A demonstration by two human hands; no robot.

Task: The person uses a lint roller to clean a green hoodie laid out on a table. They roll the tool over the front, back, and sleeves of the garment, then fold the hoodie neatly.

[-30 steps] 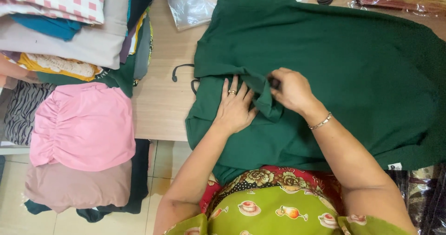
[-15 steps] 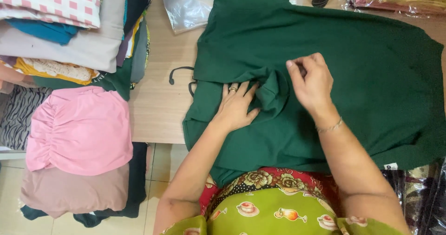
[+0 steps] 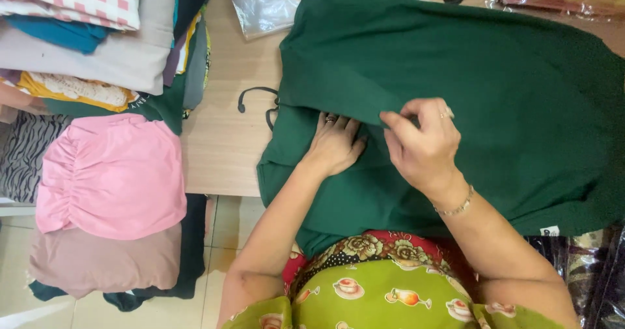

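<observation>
Dark green knit fabric garment (image 3: 495, 82) lies spread over the wooden surface (image 3: 221, 140), its long axis running left to right, one part reaching to the far edge. Left hand (image 3: 333, 143) presses flat, fingers spread, on the near layer. Right hand (image 3: 423, 143) pinches a folded edge. Pink ruched cloth (image 3: 111, 173) and stacked folded clothes (image 3: 84, 36) sit at left, a clear plastic bag (image 3: 263, 3) far.

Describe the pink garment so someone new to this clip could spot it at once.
Start at the wooden table and look off its left edge, below the tall stack of folded clothes. The pink garment lies on top of a beige one. It alone is plain pink, with gathered ruching down its left side.
</observation>
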